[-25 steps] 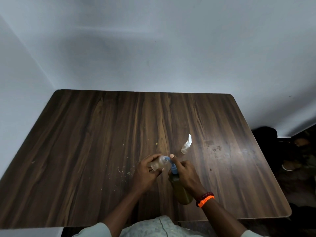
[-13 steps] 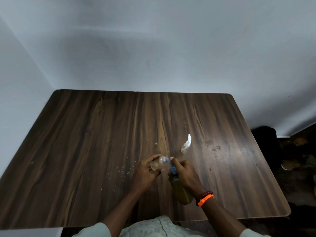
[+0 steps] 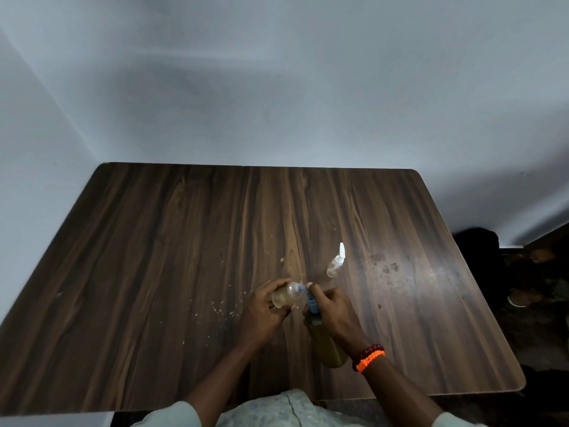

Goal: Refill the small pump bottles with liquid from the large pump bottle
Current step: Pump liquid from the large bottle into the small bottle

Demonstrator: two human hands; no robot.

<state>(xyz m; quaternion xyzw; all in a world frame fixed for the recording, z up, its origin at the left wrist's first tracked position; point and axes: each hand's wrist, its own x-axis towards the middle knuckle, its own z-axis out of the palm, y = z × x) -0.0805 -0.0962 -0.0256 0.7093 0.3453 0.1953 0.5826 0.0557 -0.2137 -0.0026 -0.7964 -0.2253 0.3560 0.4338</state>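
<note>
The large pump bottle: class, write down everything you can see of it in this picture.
The large pump bottle looks like clear plastic filled with olive-brown liquid, topped by a blue pump head whose spout points into the mouth of a small bottle. It leans towards the person, its base near the table's near edge. The right hand grips its neck, one finger on the pump; the left hand holds the small bottle.
</note>
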